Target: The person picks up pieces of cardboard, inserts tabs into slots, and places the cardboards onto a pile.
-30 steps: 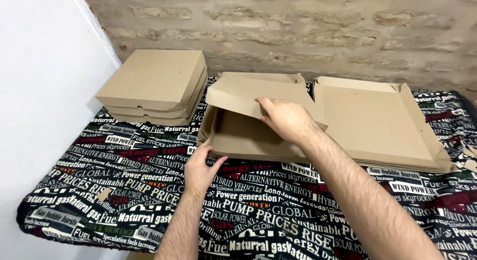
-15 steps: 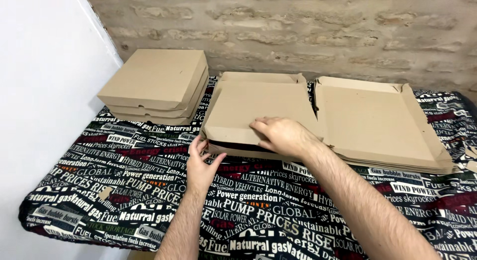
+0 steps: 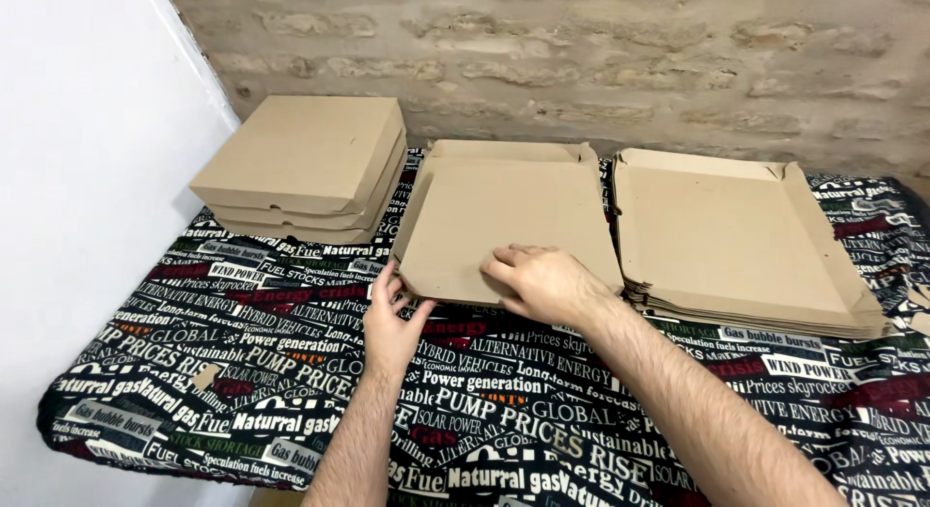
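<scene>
Middle cardboard box is on the bench, lid down, between the stack of closed boxes and the pile of flat blanks. Right hand is laid flat on the lid's front edge, fingers extended, nothing gripped. Left hand is set at the box's front-left corner, fingers open and touching the edge.

Two hands closing a cardboard box on a printed tablecloth

The right hand pressed flat on the lid of the box, while the left hand touched its front left corner. A stack of closed boxes sat to the left, a pile of flat blanks just to the right, against a brick wall.
</scene>
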